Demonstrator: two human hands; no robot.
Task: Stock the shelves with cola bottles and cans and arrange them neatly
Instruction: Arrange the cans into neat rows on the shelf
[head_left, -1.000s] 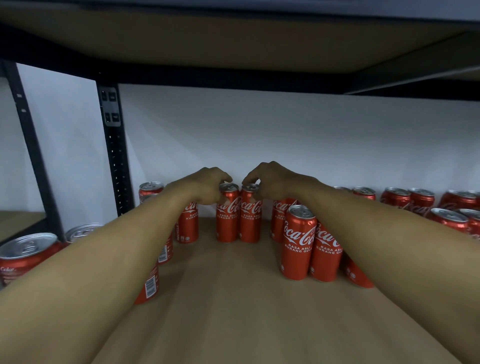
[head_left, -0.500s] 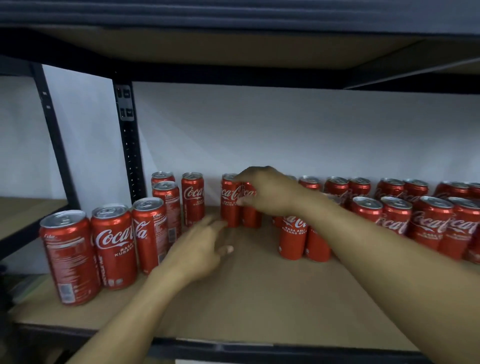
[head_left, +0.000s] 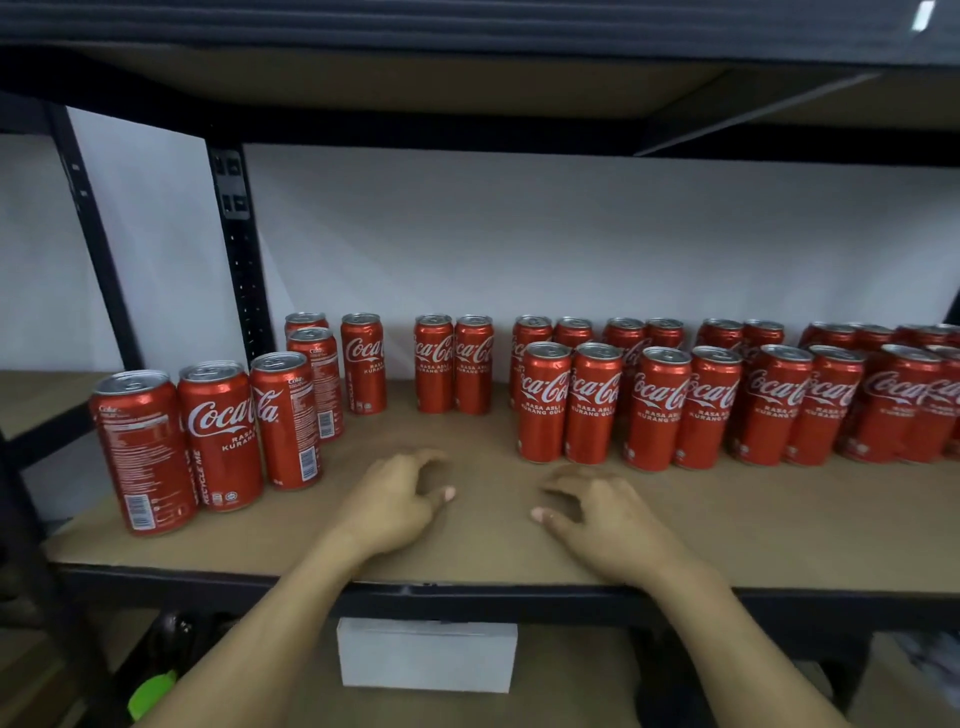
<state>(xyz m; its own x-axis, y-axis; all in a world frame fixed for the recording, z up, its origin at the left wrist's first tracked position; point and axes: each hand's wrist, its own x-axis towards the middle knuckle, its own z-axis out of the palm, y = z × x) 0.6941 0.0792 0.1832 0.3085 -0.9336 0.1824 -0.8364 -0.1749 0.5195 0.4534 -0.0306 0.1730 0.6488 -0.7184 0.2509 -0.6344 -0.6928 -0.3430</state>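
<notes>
A person's left hand and right hand sit low over the brown board shelf, fingers loosely curled and holding nothing. Straight beyond them, a pair of slim red cola cans stands touching near the white back wall, logos forward. Right of the right hand, paired cans form two tidy rows. Left of the left hand, a looser cluster shows barcodes and likely awaits straightening.

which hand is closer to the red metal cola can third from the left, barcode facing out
Left. The left hand is just right of that red cola can and a little in front of it; the right hand is farther right, beyond the left hand.
</notes>
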